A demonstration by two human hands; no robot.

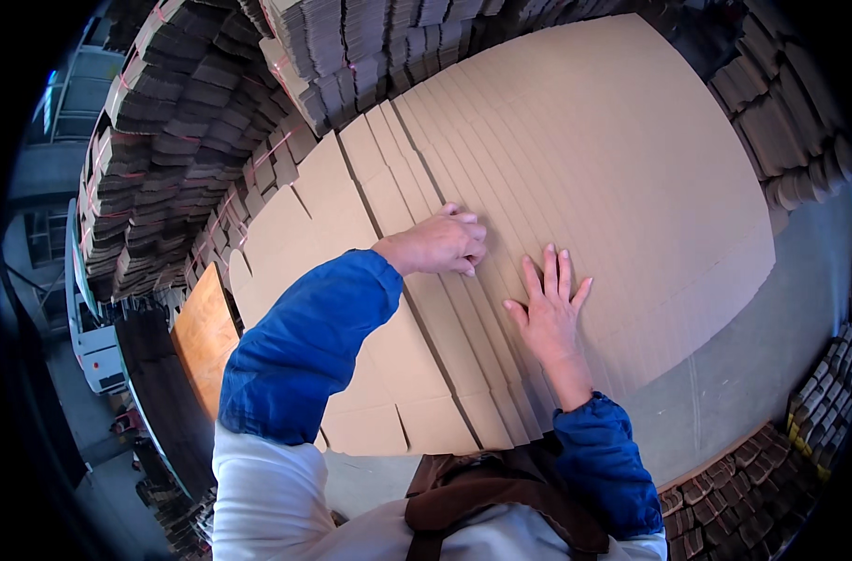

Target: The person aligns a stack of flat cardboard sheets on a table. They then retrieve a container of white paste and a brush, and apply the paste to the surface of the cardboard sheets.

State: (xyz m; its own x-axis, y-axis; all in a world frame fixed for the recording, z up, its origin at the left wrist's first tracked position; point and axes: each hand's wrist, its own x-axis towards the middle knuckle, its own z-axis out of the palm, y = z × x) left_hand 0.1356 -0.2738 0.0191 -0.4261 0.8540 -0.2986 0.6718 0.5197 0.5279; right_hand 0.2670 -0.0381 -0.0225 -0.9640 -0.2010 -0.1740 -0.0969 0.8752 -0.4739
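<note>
A fanned stack of large brown cardboard sheets (632, 187) spreads out before me, each sheet's edge stepping a little past the one beneath. At its left end, slotted cardboard flaps (323, 215) lie exposed. My left hand (440, 243) rests near the middle of the stack, its fingers curled and closed at the edge of one sheet; the fingertips are partly hidden. To the right of it, my right hand (549, 313) lies flat on the stepped sheets with its fingers spread. Blue sleeve covers are on both my forearms.
Tall bundles of flattened cardboard (164, 159), tied with pink string, stand at the left and more stacks (370, 47) behind. A wooden board (206, 337) sits at the left. Further stacks (772, 112) line the right, with other bundles (739, 496) on the grey floor (716, 402).
</note>
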